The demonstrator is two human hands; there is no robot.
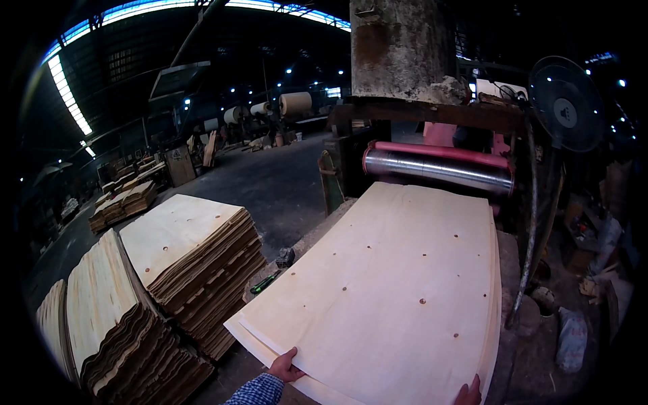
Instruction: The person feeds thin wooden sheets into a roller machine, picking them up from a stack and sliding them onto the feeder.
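A large pale wood veneer sheet (391, 270) with scattered brown knots lies in front of me, its far end close to the shiny metal roller (439, 169) of a machine. At least one more sheet shows beneath it, along the left and right edges. My left hand (287, 366), in a blue checked sleeve, is closed on the sheet's near left edge with the thumb on top. At the near right edge my right hand (470, 391) has its fingers on the sheet; the frame cuts off the rest of it.
Tall veneer stacks (209, 270) stand to the left, with a wavy-edged stack (101, 304) beside. A green-handled tool (264, 282) lies by the sheet's left edge. A pink-red roller (439, 152) sits above the metal one. A fan (565, 111) and a white sack (572, 341) are at right.
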